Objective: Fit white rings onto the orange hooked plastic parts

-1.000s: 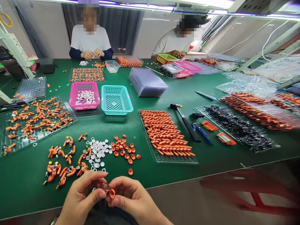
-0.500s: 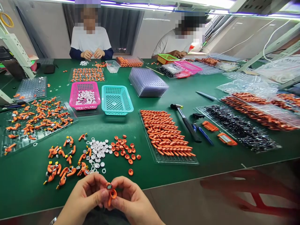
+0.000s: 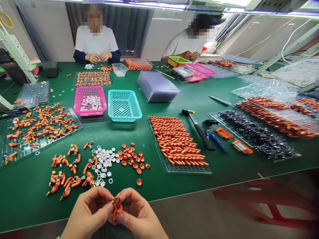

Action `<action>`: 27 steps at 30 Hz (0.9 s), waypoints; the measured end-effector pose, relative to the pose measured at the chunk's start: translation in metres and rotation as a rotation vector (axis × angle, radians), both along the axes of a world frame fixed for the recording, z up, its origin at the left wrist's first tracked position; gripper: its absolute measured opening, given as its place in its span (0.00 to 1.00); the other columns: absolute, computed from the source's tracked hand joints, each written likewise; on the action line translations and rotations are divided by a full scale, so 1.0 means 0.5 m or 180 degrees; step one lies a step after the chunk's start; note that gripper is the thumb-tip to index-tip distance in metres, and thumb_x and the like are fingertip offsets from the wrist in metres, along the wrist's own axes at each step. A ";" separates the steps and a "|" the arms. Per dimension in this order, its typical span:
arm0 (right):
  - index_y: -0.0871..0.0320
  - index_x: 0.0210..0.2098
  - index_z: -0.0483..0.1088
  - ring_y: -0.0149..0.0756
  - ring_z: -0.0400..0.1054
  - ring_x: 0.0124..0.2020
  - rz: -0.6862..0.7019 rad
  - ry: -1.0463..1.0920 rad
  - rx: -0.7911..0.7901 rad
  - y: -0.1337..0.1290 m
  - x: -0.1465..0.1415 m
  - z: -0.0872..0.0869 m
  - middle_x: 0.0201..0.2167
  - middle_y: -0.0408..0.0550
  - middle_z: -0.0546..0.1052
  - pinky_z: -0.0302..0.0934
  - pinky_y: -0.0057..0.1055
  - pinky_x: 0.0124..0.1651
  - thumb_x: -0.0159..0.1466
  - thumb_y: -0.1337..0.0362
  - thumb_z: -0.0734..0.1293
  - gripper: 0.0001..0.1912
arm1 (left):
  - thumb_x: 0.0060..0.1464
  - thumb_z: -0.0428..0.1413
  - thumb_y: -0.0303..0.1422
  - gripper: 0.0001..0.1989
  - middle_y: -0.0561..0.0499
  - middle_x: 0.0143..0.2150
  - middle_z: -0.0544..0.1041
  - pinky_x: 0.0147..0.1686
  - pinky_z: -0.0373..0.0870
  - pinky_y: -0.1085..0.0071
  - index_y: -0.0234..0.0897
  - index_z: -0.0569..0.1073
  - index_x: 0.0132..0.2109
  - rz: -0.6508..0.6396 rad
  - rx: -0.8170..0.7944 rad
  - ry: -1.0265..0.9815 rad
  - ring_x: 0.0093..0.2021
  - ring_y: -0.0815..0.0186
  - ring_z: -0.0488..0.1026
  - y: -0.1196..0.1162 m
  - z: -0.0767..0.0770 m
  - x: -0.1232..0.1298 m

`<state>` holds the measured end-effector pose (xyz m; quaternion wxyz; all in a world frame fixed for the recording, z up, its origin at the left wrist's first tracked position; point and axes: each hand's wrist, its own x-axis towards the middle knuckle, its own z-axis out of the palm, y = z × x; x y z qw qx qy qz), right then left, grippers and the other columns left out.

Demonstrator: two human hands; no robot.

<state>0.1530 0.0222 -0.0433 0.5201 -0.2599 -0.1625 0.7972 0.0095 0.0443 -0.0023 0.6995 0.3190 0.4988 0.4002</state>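
Both hands meet at the front edge of the table around a small orange earbud shell point(image 3: 117, 207), which has a round cup and a short stem. My left hand point(image 3: 91, 210) pinches it from the left between thumb and forefinger. From the right, my right hand point(image 3: 139, 212) grips it with thumb and fingertips. Fingers partly hide the piece. Just beyond lie loose orange caps point(image 3: 139, 182), a heap of white discs point(image 3: 106, 158) and several orange earbud pieces with yellow tabs point(image 3: 66, 191).
A clear tray of orange shells point(image 3: 174, 142) lies right of centre, near a hammer point(image 3: 199, 131). Farther back stand a pink basket point(image 3: 90, 114), a turquoise basket point(image 3: 124, 118) and stacked clear trays point(image 3: 158, 86). Two people work across the table.
The earbud shell has turned slightly between my fingers, and its round openings face differently. My hands have barely shifted; the things on the table are unchanged.
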 end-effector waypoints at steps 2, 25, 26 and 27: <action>0.56 0.34 0.75 0.28 0.75 0.28 -0.0062 -0.0050 -0.0021 -0.001 -0.001 0.006 0.30 0.41 0.81 0.68 0.25 0.35 0.52 0.65 0.81 0.14 | 0.38 0.73 0.42 0.17 0.55 0.20 0.76 0.24 0.70 0.78 0.35 0.78 0.27 0.0139 0.0033 0.0151 0.21 0.71 0.72 -0.002 0.008 0.006; 0.53 0.35 0.79 0.28 0.71 0.35 -0.0230 -0.0577 0.0360 0.008 -0.002 -0.017 0.33 0.42 0.78 0.65 0.22 0.40 0.52 0.66 0.81 0.13 | 0.44 0.67 0.32 0.05 0.55 0.26 0.73 0.30 0.65 0.78 0.39 0.78 0.27 0.0281 0.0628 0.0679 0.28 0.69 0.69 -0.032 -0.004 0.011; 0.54 0.34 0.79 0.27 0.71 0.34 -0.0262 -0.0565 0.0417 0.010 -0.003 -0.015 0.32 0.41 0.78 0.64 0.22 0.39 0.53 0.67 0.80 0.11 | 0.46 0.66 0.33 0.05 0.55 0.26 0.72 0.30 0.64 0.78 0.39 0.78 0.27 0.0267 0.0688 0.0740 0.28 0.69 0.69 -0.034 -0.007 0.010; 0.54 0.33 0.78 0.27 0.70 0.33 -0.0306 -0.0554 0.0484 0.012 -0.004 -0.013 0.31 0.41 0.77 0.64 0.21 0.39 0.54 0.67 0.80 0.09 | 0.47 0.65 0.33 0.05 0.55 0.26 0.72 0.29 0.64 0.78 0.39 0.77 0.28 0.0250 0.0739 0.0797 0.28 0.69 0.68 -0.036 -0.010 0.010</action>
